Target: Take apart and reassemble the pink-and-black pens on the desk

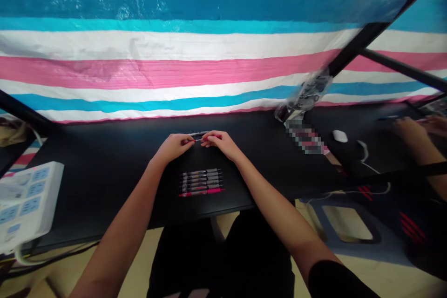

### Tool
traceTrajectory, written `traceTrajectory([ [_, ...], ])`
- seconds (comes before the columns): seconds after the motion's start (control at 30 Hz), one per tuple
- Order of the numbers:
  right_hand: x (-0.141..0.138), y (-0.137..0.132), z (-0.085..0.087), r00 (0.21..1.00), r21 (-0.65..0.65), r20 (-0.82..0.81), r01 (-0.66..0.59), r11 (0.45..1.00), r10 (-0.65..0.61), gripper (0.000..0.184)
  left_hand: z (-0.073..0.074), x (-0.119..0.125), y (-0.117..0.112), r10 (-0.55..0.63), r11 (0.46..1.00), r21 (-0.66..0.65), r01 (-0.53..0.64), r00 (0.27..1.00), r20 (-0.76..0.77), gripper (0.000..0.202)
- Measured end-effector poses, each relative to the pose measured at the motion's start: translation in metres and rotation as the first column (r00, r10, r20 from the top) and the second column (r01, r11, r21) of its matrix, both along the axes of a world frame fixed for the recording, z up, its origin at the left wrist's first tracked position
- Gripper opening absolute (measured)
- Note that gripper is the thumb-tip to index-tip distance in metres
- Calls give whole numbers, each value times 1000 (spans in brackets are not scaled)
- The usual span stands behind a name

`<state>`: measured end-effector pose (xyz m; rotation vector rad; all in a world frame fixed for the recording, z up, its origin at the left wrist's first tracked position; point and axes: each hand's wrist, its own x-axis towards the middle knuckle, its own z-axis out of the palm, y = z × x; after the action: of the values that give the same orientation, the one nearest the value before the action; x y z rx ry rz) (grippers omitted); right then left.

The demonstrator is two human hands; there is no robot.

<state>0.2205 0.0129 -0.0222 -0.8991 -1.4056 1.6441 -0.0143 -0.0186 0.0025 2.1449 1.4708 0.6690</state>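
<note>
My left hand (174,145) and my right hand (219,142) meet over the far middle of the black table (104,167). Both are closed in a pinch on a thin red pen (200,139), which runs between the fingertips. A darker pen part (199,134) lies just behind it; whether a hand holds it I cannot tell. Nearer to me, between my forearms, lies a neat row of several pens (201,181), mostly grey-black, with a pink one at the front.
A white power strip (24,200) sits at the left edge. A clear plastic bag (307,95) hangs from a black frame bar at the right. Another person's hands (415,132), a white mouse (340,136) and cables occupy the neighbouring table. A striped tarp backs the table.
</note>
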Motion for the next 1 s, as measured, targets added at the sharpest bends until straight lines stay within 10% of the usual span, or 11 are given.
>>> traceTrajectory([
  [0.5, -4, -8, 3, 983, -133, -160, -115, 984, 93, 43, 6, 19, -8, 2, 1000, 25, -1, 999, -40, 36],
  [1.0, -1, -1, -1, 996, -38, -78, 35, 999, -38, 44, -6, 5, 0, -9, 985, 173, -6, 996, 85, 27],
])
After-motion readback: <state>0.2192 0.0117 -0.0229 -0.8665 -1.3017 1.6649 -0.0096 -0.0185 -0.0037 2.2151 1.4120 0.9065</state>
